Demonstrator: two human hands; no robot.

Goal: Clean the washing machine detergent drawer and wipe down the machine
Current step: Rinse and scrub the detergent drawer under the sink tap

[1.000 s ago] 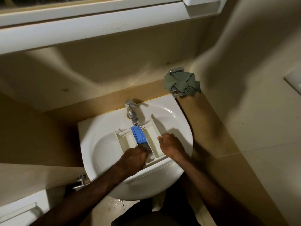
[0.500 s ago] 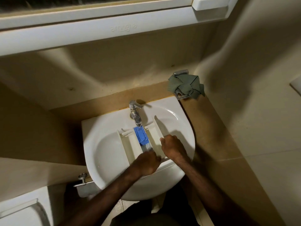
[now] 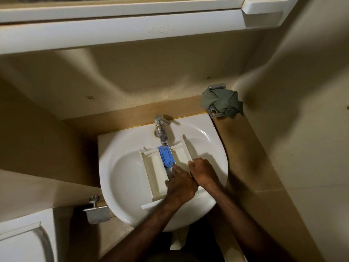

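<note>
So we've got the drawer (image 3: 151, 173) lying in the sink (image 3: 120, 178), back end up under the tap (image 3: 160, 129), front panel down by the near rim. Our right hand (image 3: 203, 172) is curled closed over the drawer's right wall, pinning it in place. Our left hand (image 3: 179, 183) is in the middle channel just below the blue insert (image 3: 165, 155), fingers bent down into it. Whether it's holding a brush or just rubbing with fingertips, we honestly can't tell.

Handling-wise, our guess: it's thin moulded plastic, so light and fairly stiff, but the long side walls probably flex if squeezed hard. Wet and maybe soapy, it'll be slick against the glazed sink, which is likely why one hand stays clamped on it. Best places to grab look like the side walls or the front panel, since those give an edge to hook fingers over. The blue insert looks like a clip-in piece, so we wouldn't lift by that.

Stuff we can't make out: whether water is actually running, since it's too dim to see a stream. The near part of the middle channel and right compartment sit under our hands. There's a green cloth (image 3: 222, 104) bunched on a metal holder by the wall, right of the sink. No washing machine in view.
</note>
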